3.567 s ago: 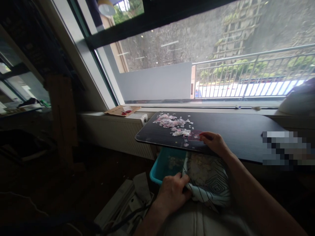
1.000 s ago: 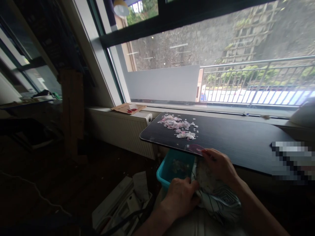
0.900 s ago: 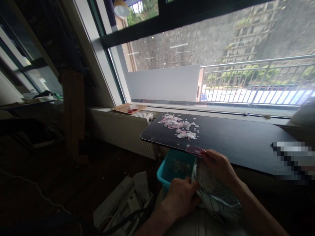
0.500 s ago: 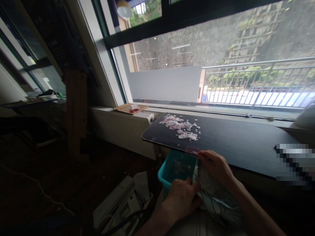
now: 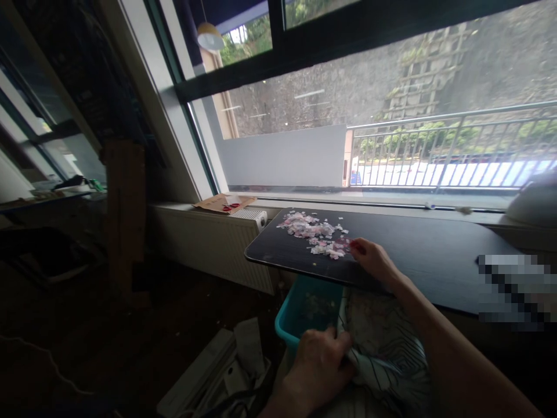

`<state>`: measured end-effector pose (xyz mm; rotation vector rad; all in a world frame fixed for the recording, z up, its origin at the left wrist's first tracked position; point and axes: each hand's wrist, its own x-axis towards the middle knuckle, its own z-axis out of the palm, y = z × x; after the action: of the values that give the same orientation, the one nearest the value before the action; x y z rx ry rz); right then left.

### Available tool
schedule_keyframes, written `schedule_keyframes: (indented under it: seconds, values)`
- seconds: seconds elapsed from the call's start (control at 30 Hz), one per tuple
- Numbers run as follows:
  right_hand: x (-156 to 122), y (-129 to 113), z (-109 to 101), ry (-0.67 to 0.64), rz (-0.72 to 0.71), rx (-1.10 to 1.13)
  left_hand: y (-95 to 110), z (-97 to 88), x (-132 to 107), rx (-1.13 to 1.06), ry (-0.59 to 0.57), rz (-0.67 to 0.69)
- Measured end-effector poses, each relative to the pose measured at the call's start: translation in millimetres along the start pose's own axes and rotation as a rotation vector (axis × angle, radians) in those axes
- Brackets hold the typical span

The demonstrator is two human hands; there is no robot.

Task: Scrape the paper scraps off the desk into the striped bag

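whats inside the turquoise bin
Small pale scraps lie in the turquoise bin, too dim to tell apart. The left hand and patterned cloth cover its near right part, the tabletop its far end; what lies there cannot be seen.

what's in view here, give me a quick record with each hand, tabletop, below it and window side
left hand: at the edge of a pale cloth patterned with black lines, fingertips hidden
right hand: pinching a thin translucent pink sheet at white-and-pink paper scraps
tabletop: dark, round-cornered, the scraps loosely heaped
below: open turquoise plastic bin, small pieces inside
window side: flat brown paper, red item on it
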<state>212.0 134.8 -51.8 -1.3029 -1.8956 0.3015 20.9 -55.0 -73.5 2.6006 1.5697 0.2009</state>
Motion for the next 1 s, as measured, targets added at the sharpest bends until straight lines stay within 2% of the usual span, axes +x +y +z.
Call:
schedule_keyframes:
  seconds: [0.17, 0.3, 0.37, 0.43, 0.5, 0.57, 0.67, 0.8, 0.93, 1.0]
  values:
    - [-20, 9, -18, 0.053, 0.053, -0.008, 2, -0.9, 1, -0.005, -0.003, 0.011]
    - [-20, 13, -10, 0.066, 0.088, 0.097, 1, 1.9, 1, 0.014, 0.007, -0.005]
    - [-18, 15, -7, 0.118, 0.132, 0.136, -1, 3.4, 0, 0.018, 0.017, -0.008]
    - [-19, 15, -7, 0.158, 0.165, 0.194, -2, 3.9, 0, 0.018, 0.019, -0.007]
    - [-22, 15, -11, 0.137, 0.168, 0.254, -2, 3.6, 0, 0.019, 0.015, -0.004]
    - [-25, 14, -16, 0.145, 0.181, 0.228, -2, 3.1, 0, 0.020, 0.014, -0.001]
    - [-29, 11, -20, 0.235, 0.223, 0.169, -2, 3.6, 1, 0.015, 0.025, 0.001]
    - [-32, 10, -23, 0.197, 0.208, 0.238, -3, 4.9, 2, 0.021, 0.026, 0.004]
    - [-34, 11, -24, 0.286, 0.279, 0.185, -4, 3.2, 3, 0.033, 0.010, 0.012]
    - [-34, 11, -24, 0.279, 0.267, 0.217, -4, 2.1, 3, 0.034, 0.008, 0.015]
